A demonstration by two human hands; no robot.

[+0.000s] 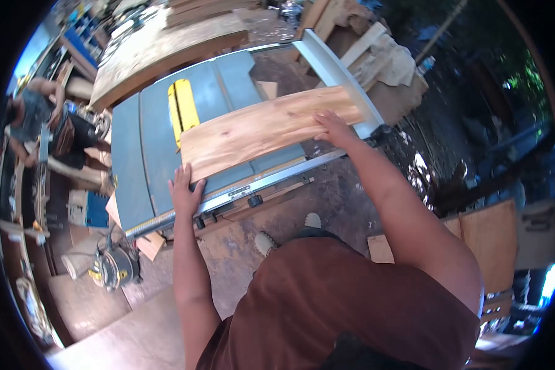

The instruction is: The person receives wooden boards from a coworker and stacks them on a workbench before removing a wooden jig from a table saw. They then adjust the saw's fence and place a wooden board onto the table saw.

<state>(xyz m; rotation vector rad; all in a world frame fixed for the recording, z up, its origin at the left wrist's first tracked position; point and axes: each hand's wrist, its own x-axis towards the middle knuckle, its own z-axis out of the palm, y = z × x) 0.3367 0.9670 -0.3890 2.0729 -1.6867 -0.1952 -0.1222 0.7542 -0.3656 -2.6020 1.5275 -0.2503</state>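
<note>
A wide wooden board (265,128) lies flat across the grey top of a table saw (126,148). Its right end reaches the metal rip fence (339,74), and its left end lies beside the yellow throat plate (188,105). At the board's near left corner, my left hand (185,190) has its fingers stretched out, fingertips against the wood. My right hand (335,129) rests with spread fingers on the board's near edge, close to the fence. Neither hand is wrapped around anything. Whether a blade stands up in the slot is too small to tell.
Behind the saw stands a wooden workbench (166,52). A person (43,123) is at the left, holding something. A yellow and black power tool (112,268) sits at the lower left. Wood offcuts (376,58) are piled beyond the fence, and sheets (487,246) stand at right.
</note>
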